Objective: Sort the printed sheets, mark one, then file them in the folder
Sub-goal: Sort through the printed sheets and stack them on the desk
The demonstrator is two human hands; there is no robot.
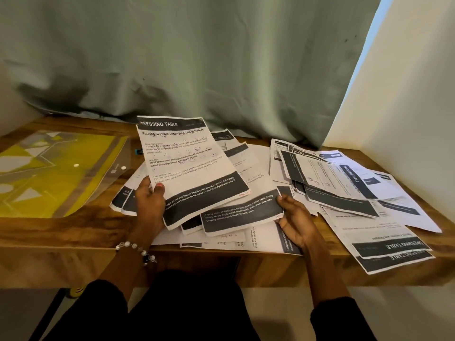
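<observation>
Left hand [149,201]: grips lower left edge of lifted sheet, thumb on top over the printed face, fingers hidden beneath.
Lifted sheet [189,166]: headed "DRESSING TABLE", tilted up off the pile; bulk of the page extends up and to the right of the grip, dark band along its bottom edge just beside the thumb.
Right hand [294,221]: fingers loosely curled, fingertips touching right end of dark-banded sheet; pinching or merely resting, cannot tell.
Dark-banded sheet [242,215]: lies on centre pile, below and right of lifted sheet, stretching leftward from the right fingertips.
Centre pile [248,168]: loose overlapping printed sheets under both hands, near front edge of table.
Right pile [349,183]: further sheets fanned unevenly at various angles, some overhanging front edge, apart from both hands.
Folder [56,173]: clear plastic with yellow patterned insert, flat at left of table, well apart from left hand.
Table [73,232]: wooden, dark grain.
Curtain [187,57]: grey-green, hangs behind table.
Bracelet [138,249]: beaded, on left wrist.
</observation>
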